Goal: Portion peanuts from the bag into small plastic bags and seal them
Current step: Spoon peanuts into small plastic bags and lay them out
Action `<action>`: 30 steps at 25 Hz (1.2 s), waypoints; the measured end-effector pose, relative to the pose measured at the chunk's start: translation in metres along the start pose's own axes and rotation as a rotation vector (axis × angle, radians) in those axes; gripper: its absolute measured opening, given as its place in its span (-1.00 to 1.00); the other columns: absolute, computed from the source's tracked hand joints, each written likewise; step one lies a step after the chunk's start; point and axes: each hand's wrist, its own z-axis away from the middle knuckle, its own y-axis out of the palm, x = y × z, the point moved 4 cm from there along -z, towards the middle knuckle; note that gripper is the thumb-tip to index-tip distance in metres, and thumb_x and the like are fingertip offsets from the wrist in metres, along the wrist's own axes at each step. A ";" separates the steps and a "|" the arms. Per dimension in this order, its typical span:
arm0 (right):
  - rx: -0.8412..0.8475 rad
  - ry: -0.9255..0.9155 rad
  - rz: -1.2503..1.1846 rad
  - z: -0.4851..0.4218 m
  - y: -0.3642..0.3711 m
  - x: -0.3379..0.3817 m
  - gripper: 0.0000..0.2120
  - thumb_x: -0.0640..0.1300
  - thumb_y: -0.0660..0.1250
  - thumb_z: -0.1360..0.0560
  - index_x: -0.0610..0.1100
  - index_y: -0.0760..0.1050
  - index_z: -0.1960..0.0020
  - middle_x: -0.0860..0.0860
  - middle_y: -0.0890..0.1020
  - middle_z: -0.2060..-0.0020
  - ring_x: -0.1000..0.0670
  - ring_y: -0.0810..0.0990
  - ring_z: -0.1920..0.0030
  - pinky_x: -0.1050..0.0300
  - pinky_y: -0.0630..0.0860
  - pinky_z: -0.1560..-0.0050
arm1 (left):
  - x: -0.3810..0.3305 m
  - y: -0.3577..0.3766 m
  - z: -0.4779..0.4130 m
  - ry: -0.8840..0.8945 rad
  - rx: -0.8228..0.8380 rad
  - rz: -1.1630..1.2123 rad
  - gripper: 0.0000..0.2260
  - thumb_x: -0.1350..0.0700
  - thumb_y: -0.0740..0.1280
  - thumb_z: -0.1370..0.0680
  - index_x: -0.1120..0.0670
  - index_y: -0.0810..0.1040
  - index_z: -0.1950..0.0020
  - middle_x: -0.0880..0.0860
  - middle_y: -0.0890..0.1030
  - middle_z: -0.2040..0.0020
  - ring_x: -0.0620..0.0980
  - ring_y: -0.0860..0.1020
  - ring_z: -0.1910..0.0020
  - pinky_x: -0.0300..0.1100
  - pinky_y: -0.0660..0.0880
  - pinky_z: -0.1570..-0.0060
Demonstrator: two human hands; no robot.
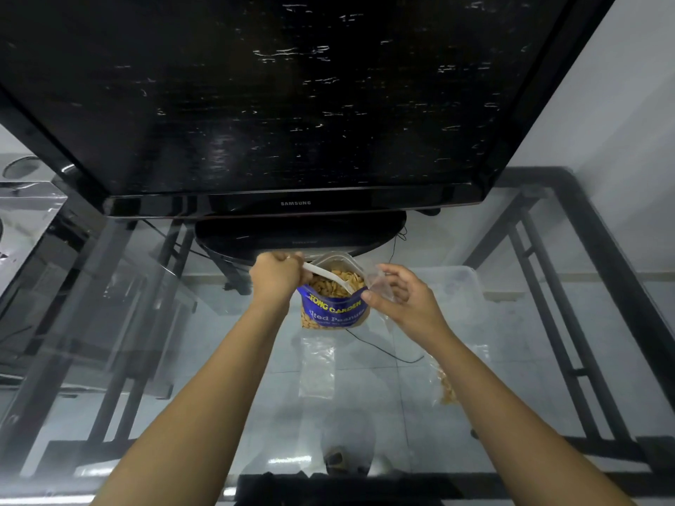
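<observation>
A blue peanut bag [334,311] stands open on the glass table, full of peanuts. My left hand [275,277] grips the handle of a white plastic spoon [330,277], whose bowl lies in the peanuts at the bag's mouth. My right hand [398,297] pinches a small clear plastic bag [380,281] right beside the peanut bag's right rim. An empty small plastic bag [317,367] lies flat in front of the peanut bag. A small bag holding peanuts [443,379] lies to the right.
A large black television [296,203] on a round base [299,235] stands just behind the peanut bag. The glass table [182,359] has a black metal frame. A cable [383,350] runs under the glass. A translucent box [456,283] sits below at the right.
</observation>
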 end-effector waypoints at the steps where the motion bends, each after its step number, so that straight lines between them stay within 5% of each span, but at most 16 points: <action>1: 0.003 0.002 0.000 0.000 -0.001 0.000 -0.51 -0.01 0.47 -0.36 0.03 0.40 -0.23 0.23 0.54 0.02 0.25 0.52 -0.05 0.45 0.45 0.05 | 0.001 0.000 0.000 -0.017 0.025 0.031 -0.77 0.11 0.29 -0.55 0.15 0.54 0.28 0.12 0.59 0.38 0.00 0.57 0.33 -0.11 0.59 0.09; 5: 0.017 0.012 0.000 0.001 -0.003 -0.001 -0.54 0.00 0.48 -0.35 0.08 0.40 -0.19 0.19 0.55 -0.02 0.17 0.53 -0.10 0.38 0.46 0.03 | 0.003 -0.001 -0.003 -0.069 0.127 0.140 -0.82 0.12 0.28 -0.56 0.22 0.55 0.12 0.10 0.55 0.36 -0.11 0.50 0.41 -0.40 0.48 0.46; 11: -0.119 -0.036 0.103 0.003 -0.014 0.010 -0.53 0.00 0.51 -0.32 0.05 0.44 -0.17 0.22 0.52 0.08 0.21 0.51 0.02 0.48 0.43 0.11 | 0.010 -0.014 -0.014 -0.116 0.134 0.240 -0.82 0.12 0.26 -0.58 0.23 0.50 0.08 0.10 0.49 0.38 -0.20 0.40 0.66 -0.43 0.32 0.63; 20: -0.126 -0.232 0.532 -0.014 0.000 0.033 -0.51 0.09 0.51 -0.28 -0.03 0.49 -0.15 0.03 0.60 0.01 0.04 0.56 0.03 0.13 0.55 0.10 | 0.004 -0.049 -0.022 -0.113 0.087 0.422 -0.81 0.16 0.23 -0.59 0.15 0.47 0.22 -0.01 0.49 0.55 -0.20 0.40 0.61 -0.42 0.41 0.51; 26: -0.141 -0.267 0.404 -0.021 0.020 0.041 -0.53 0.11 0.50 -0.29 0.03 0.50 -0.14 0.08 0.61 0.01 0.12 0.54 0.02 0.19 0.52 0.09 | -0.048 -0.060 0.000 0.159 0.078 0.299 -0.81 0.11 0.25 -0.57 0.09 0.51 0.23 -0.01 0.50 0.47 -0.18 0.41 0.52 -0.39 0.40 0.45; 30: -0.165 -0.230 0.165 -0.019 0.031 0.044 -0.56 0.04 0.53 -0.28 0.07 0.50 -0.11 0.17 0.60 0.07 0.24 0.53 0.04 0.36 0.46 0.08 | -0.093 -0.062 0.057 0.643 -0.023 -0.061 -0.84 0.08 0.28 -0.55 0.01 0.55 0.22 -0.03 0.56 0.39 -0.17 0.54 0.41 -0.41 0.42 0.34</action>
